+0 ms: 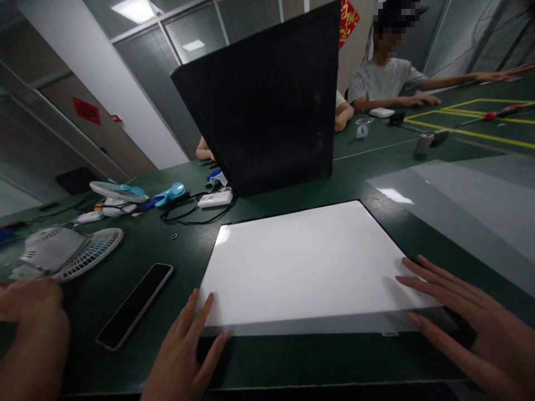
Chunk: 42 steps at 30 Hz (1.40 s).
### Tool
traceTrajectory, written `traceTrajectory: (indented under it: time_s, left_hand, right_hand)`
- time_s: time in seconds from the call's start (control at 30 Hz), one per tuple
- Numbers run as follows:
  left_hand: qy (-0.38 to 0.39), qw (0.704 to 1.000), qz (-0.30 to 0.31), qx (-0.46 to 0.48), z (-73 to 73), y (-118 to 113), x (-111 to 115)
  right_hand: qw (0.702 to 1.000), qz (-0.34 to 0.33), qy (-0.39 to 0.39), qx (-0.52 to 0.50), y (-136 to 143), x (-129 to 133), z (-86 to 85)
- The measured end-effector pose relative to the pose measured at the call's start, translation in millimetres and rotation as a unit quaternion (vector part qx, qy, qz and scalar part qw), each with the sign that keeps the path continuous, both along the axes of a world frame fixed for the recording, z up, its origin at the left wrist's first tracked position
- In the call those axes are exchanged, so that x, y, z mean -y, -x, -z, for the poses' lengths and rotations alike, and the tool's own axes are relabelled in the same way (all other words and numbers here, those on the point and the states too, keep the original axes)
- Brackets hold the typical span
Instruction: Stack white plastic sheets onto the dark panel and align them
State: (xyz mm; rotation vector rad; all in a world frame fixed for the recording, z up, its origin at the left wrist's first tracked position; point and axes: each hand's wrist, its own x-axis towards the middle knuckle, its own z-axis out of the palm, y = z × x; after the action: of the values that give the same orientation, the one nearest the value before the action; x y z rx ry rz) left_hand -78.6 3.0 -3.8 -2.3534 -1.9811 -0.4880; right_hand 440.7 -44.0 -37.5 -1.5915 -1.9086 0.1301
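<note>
My left hand [188,348] lies flat and open, fingers spread, its fingertips on the near left corner of the white sheet [305,264]. My right hand [463,320] is open too, fingers stretched out and slightly apart, resting palm down over the near right corner of that same sheet. Neither hand grips anything; both simply press on the sheet from its two near corners, well apart from each other.

The sheet lies flat on the green table [292,362], close to the near edge, with a dark border showing along its far and left sides. A thin clear film [472,206] lies to the right of it, running toward the right edge of the table.

Just left of my left hand a dark phone [136,305] lies face up. Further left, at the near left corner of the table, another person's hand [31,334] rests beside a white fan [69,252] lying on its side. Behind these, toward the far left, are a second small fan [119,191], a blue object I cannot identify, and a white box [215,198] with black cables.

Past the sheet's far edge a large black panel [271,100] stands tilted. Beyond it, at the far right, a seated person in a grey shirt [387,78] rests both arms on the table.
</note>
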Motion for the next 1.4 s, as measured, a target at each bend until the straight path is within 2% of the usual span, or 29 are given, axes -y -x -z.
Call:
traceTrajectory:
  time_s: [0.1, 0.2, 0.4, 0.63, 0.73, 0.9, 1.1, 1.3, 1.4]
  left_hand:
    - [-0.002, 0.999, 0.031, 0.016, -6.4, 12, 2]
    - [-0.022, 0.999, 0.034, 0.028, -9.5, 12, 3]
    - [-0.018, 0.998, 0.011, 0.054, -7.7, 3, 6]
    - [-0.006, 0.998, 0.012, 0.059, -8.2, 3, 2]
    - [0.001, 0.998, 0.007, 0.069, -11.1, 0, 0]
    - [0.028, 0.996, -0.016, 0.087, -13.9, -3, -3]
    - [0.026, 0.995, -0.036, 0.092, -13.4, -3, -4]
    - [-0.001, 0.993, -0.088, 0.084, -12.7, -3, -7]
    - [-0.003, 0.99, -0.119, 0.069, -8.5, -2, -7]
  right_hand:
    - [0.999, -0.032, -0.017, 0.023, -5, 1, 6.2]
    - [0.997, -0.042, -0.056, 0.011, -5, 0, 6.6]
    - [0.998, -0.036, -0.048, -0.032, 1, -4, 6.2]
    - [0.999, -0.044, -0.016, 0.012, -11, -6, 20.1]
    - [0.998, -0.047, -0.029, 0.017, -13, -7, 23.9]
    - [0.999, -0.038, -0.037, 0.0, -8, -7, 22.2]
    - [0.998, -0.038, -0.036, 0.027, -4, -8, 15.8]
    - [0.999, -0.016, -0.039, 0.017, -6, -6, 18.5]
    - [0.999, -0.025, -0.048, -0.002, 5, -7, 19.1]
